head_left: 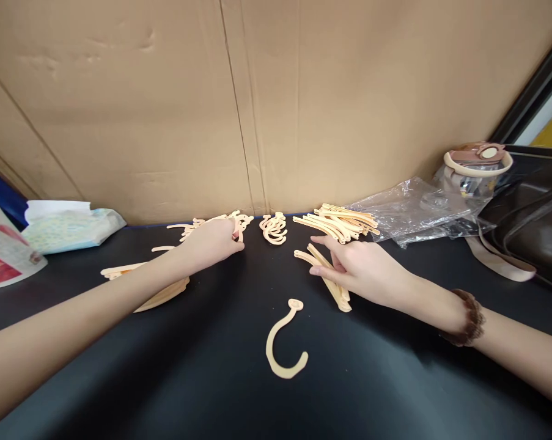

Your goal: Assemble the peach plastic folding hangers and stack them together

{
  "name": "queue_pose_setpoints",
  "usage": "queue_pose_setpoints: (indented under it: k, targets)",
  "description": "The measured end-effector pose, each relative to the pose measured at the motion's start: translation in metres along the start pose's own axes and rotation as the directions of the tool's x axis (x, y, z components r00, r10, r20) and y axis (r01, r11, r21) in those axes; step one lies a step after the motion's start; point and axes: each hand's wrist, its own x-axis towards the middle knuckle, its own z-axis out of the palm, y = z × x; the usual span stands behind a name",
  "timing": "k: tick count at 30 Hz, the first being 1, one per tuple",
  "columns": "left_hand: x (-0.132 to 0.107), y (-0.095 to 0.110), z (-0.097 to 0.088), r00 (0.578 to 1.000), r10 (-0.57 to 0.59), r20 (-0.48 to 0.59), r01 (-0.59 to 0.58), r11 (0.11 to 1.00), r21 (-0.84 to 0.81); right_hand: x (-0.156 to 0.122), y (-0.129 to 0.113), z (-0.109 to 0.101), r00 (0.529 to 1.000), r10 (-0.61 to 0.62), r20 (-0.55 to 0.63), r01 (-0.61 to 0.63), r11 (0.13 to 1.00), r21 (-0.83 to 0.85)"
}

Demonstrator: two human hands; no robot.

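My left hand [214,241] reaches to the back of the black table [211,379], its fingers curled around a cream plastic piece from a small pile [239,221] there. My right hand [365,269] lies over a few straight cream strips [337,292], fingers extended and touching them. One curved cream strap [285,342] lies alone in front of both hands. A pile of curled straps [274,229] sits between the hands at the back. A larger stack of straight strips [344,223] lies just beyond my right hand.
A cardboard wall [276,104] closes the back. More cream pieces [161,296] lie under my left forearm. Packets [69,227] sit at the left. At right lie a clear plastic bag [413,211], a lidded bottle [477,165] and a dark bag [532,214].
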Motion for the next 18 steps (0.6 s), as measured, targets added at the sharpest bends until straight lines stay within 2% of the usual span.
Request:
queue_pose_setpoints:
  k: [5, 9, 11, 13, 16, 18]
  targets:
    - [0.000, -0.001, -0.004, 0.999, -0.046, 0.024, 0.048, 0.995, -0.088, -0.004, -0.005, 0.003, 0.995, -0.099, -0.012, 0.100, 0.993, 0.069]
    - [-0.026, 0.009, -0.018, 1.000, -0.029, 0.012, 0.030, 0.985, -0.172, -0.005, -0.003, 0.001, 0.994, -0.102, -0.051, 0.106, 0.989, 0.102]
    - [-0.047, 0.016, -0.024, 0.999, 0.021, 0.025, -0.014, 0.970, -0.242, -0.003, -0.001, 0.000, 0.995, -0.089, -0.036, 0.093, 0.983, 0.156]
    - [-0.068, 0.024, -0.026, 0.988, 0.115, 0.103, -0.067, 0.921, -0.383, 0.000, 0.000, -0.001, 0.995, -0.098, 0.006, 0.094, 0.965, 0.245]
    - [-0.089, 0.032, -0.018, 0.949, 0.250, 0.192, -0.119, 0.849, -0.515, 0.005, -0.003, -0.004, 0.988, -0.150, 0.028, 0.131, 0.928, 0.349]
    - [-0.095, 0.034, -0.007, 0.932, 0.309, 0.188, -0.182, 0.849, -0.496, 0.008, -0.007, -0.007, 0.989, -0.145, 0.017, 0.130, 0.927, 0.352]
